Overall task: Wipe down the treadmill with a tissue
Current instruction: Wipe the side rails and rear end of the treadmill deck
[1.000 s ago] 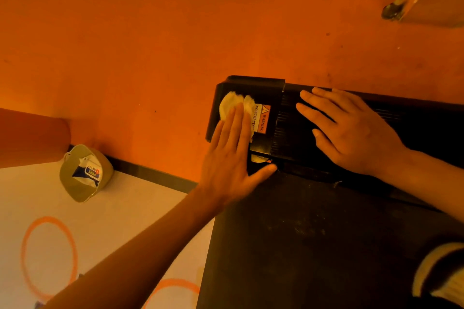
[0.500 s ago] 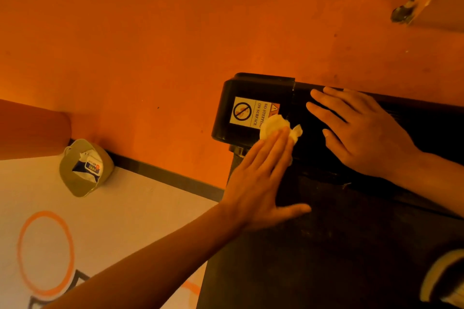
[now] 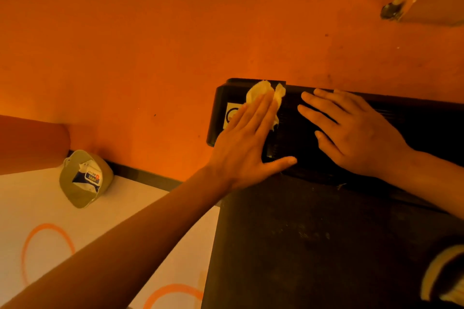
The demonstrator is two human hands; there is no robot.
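Orange wall (image 3: 150,57) fills the top of the view, and white floor (image 3: 37,208) with orange rings lies at 7 o'clock. A black treadmill (image 3: 339,208) sits at 4 o'clock, with its far end close to the wall. The left hand (image 3: 246,145) lies flat and wide on the far left corner. Its straight fingers press a small white tissue (image 3: 263,93) down on the black top. The tissue pokes out past the fingertips at 12 o'clock from that hand, right by the far edge. Part of a white sticker (image 3: 231,113) shows at 10 o'clock from the hand. The right hand (image 3: 356,138) is at 3 o'clock from the left one. It is flat and wide too, holds nothing, and rests on the treadmill. A cup (image 3: 85,178) with a packet in it is on the floor at 8 o'clock. Much seems left to wipe, since pale specks show on the belt (image 3: 301,233). The tissue is thin and only pinned, not gripped. A hard push could tear it, or it could snag on the sticker's edge. A long stroke toward 12 o'clock could send it off the edge and down by the wall.
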